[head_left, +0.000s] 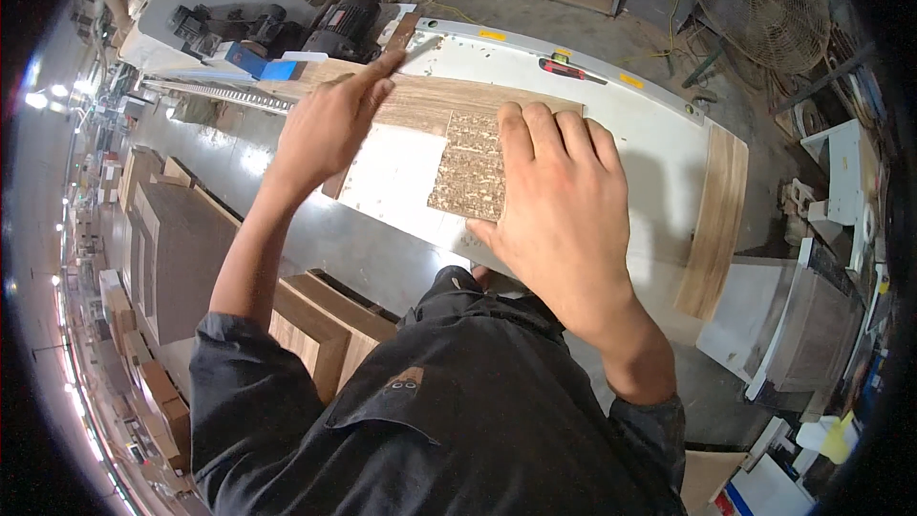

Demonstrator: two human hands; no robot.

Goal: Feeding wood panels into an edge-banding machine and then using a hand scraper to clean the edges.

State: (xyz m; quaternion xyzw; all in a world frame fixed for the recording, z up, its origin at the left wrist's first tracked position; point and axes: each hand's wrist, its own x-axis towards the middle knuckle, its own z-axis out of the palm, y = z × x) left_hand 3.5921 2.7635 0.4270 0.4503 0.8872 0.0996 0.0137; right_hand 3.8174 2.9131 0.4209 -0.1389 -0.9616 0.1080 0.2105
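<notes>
My right hand (pixel 568 201) is closed over a squarish board piece (pixel 468 167) with a rough, brown-and-cream speckled face. Its fingers hook over the far edge and the thumb rests by the near edge. My left hand (pixel 330 124) is closed to the left, index finger stretched forward along a thin grey blade-like tool (pixel 422 48); its handle is hidden in the hand. A wood-grain strip (pixel 420 100) lies under and beyond the speckled piece on the white tabletop (pixel 659 172). Near the left fingertips is a narrow brown piece (pixel 402 32).
A long silver spirit level (pixel 525 41) lies along the far table edge, with a red-and-black utility knife (pixel 564 68) beside it. Another wood-grain strip (pixel 716 220) lies at the right end. A motor machine (pixel 344 24) stands far left, a fan (pixel 755 0) far right, cabinet-like panels (pixel 315 334) below left.
</notes>
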